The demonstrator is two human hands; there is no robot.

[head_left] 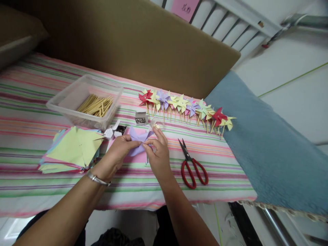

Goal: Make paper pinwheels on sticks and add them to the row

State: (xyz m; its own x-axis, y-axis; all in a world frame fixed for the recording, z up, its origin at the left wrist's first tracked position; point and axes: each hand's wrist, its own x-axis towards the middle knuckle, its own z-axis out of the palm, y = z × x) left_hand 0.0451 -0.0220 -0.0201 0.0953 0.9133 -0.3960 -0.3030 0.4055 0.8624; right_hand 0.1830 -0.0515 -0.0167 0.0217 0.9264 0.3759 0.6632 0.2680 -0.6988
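Observation:
A purple paper pinwheel (136, 136), partly folded, is held between both hands above a pink sheet (139, 158). My left hand (119, 148) pinches its left side between thumb and fingers. With thumb and index finger my right hand (158, 152) grips the paper near its middle; anything small in that pinch is hidden. Close behind the hands are a small open box of metal pins (140, 119), a second box with dark pieces (120, 130) and a small clear dish (159, 123) with pale bits. A stack of cut paper squares (77, 147), yellow on top, lies left of my left hand.
A clear plastic bin (84, 80) with wooden sticks (96, 105) stands at the back left. Finished pinwheels on sticks (181, 103) lie in a row at the back right. Red-handled scissors (189, 164) lie to the right. A brown board (143, 44) rises behind the striped cloth (220, 188).

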